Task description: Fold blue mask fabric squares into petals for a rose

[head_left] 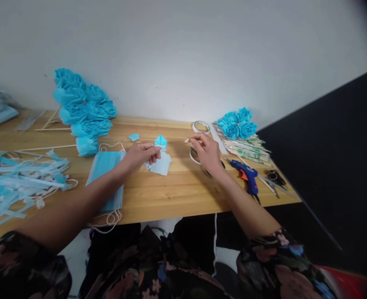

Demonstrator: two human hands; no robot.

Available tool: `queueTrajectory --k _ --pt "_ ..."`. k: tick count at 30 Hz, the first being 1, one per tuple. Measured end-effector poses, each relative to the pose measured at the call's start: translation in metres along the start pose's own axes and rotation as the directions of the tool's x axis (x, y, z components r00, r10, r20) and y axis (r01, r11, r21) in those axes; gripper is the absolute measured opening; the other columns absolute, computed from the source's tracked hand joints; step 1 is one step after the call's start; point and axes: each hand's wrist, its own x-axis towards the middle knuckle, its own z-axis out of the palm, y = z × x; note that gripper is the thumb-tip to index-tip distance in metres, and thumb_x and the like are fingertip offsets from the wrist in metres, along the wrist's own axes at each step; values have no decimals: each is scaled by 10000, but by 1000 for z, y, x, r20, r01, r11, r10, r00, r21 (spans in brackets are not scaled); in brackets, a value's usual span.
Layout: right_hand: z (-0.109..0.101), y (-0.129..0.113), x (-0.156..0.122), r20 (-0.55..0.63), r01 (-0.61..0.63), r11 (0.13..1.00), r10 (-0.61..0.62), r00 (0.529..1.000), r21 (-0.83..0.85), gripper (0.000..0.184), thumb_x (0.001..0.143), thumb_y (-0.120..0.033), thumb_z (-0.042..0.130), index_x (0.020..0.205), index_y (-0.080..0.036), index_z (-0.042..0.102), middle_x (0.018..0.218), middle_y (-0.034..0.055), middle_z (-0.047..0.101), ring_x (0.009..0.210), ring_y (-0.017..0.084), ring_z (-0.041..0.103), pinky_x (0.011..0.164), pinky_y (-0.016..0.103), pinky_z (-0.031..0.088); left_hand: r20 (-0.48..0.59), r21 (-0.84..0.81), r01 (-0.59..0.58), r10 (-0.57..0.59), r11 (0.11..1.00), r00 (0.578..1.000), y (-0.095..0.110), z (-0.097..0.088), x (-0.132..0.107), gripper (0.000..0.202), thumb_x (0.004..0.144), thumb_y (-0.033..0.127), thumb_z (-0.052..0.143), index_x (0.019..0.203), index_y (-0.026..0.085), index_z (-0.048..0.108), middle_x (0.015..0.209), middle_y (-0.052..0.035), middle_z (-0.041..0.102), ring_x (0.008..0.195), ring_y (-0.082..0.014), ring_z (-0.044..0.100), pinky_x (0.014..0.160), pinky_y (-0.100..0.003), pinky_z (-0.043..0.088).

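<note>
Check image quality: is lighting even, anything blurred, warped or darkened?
Head view: soft, even light, faint shadows on the table; the wide lens bows its edges; the top right corner is darkened; detail is soft, so the folded blue piece in the left hand looks vague and the small pale bit in the right hand cannot be identified.

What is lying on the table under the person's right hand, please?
A white ring, seemingly a tape roll, peeks out beneath the right hand on the wooden table. The hand covers most of it, so the rest cannot be seen.
</note>
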Motion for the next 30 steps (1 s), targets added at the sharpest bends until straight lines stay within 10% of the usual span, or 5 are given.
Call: queueTrajectory --k 5,15,30 --pt "24 -30 16 -24 457 876 -466 885 -151 155 1008 -285 583 919 -237 702 867 33 737 848 199 648 815 384 489 40 -24 29 -28 999 999 1 0 -1 321 809 415 686 631 150 657 581 -10 596 522 -84 517 537 -219 403" --pt "38 -18 9 -81 699 651 -746 660 -297 116 981 -155 590 1007 -237 669 858 33 727 826 188 633 776 372 512 55 22 68 -69 997 996 3 2 -4 368 895 372 613 598 158 640 512 -5 557 470 -82 490 478 -205 370" --pt "39 -14 9 -32 707 633 -752 659 -315 105 994 -182 585 1003 -226 680 869 38 728 853 189 632 768 368 507 69 37 103 -105 994 992 4 4 -5 382 894 372 622 578 157 631 523 -13 564 457 -73 480 462 -202 365"
